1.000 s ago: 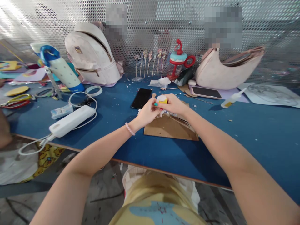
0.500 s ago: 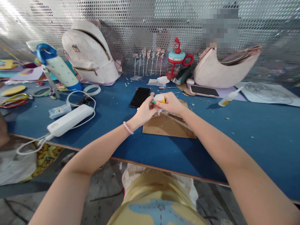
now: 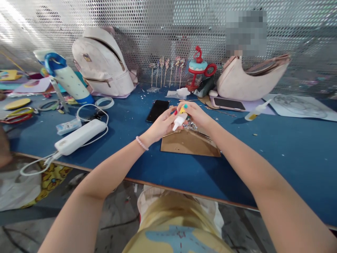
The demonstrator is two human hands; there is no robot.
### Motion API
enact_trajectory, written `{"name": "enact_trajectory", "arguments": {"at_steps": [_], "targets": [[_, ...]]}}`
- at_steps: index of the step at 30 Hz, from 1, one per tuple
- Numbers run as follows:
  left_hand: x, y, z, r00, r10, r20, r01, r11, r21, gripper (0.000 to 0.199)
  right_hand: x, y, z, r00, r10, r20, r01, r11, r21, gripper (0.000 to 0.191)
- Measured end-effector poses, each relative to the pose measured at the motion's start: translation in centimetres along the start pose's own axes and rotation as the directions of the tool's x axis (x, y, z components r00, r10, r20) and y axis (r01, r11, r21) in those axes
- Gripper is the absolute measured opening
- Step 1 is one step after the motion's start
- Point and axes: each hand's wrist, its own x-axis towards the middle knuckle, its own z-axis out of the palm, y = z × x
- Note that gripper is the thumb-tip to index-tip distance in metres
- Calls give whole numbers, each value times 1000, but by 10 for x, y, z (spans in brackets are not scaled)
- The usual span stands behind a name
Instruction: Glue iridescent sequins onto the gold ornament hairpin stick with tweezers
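Observation:
A small glue bottle (image 3: pixel 179 121) with a white nozzle and a yellow label is between my hands, its nozzle pointing down toward me. My left hand (image 3: pixel 166 122) is closed on it from the left. From the right, my right hand (image 3: pixel 194 111) curls around its yellow part, fingers bent. Under the hands lies a piece of brown cardboard (image 3: pixel 188 144), with shiny silvery bits (image 3: pixel 191 124) at its far side, partly hidden by my right hand. A black phone (image 3: pixel 158 110) rests just left of and behind my hands.
A white power bank (image 3: pixel 80 137) with a looped cable lies left, near a roll of tape (image 3: pixel 104 102). A white backpack (image 3: pixel 102 66), a red-handled cup (image 3: pixel 197 68) and a pale handbag (image 3: pixel 244 82) stand behind. Another glue bottle (image 3: pixel 257 110) is right, by a pink phone (image 3: pixel 228 103).
The glue bottle has been tipped so its white nozzle now points toward me. My fingers have shifted around it, and my right hand has turned.

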Motion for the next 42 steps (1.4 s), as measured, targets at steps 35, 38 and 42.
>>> {"name": "enact_trajectory", "arguments": {"at_steps": [35, 38, 42], "targets": [[12, 8, -128, 810, 365, -459, 396, 239, 887, 25, -1, -16, 7, 993, 83, -80, -115, 649, -752, 21], [14, 8, -133, 804, 353, -479, 425, 224, 877, 26, 1, -15, -31, 959, -36, -282, -215, 558, -802, 20], [14, 7, -137, 804, 357, -476, 427, 210, 879, 26, -16, -8, -105, 760, -330, -560, -438, 376, -817, 33]]}}
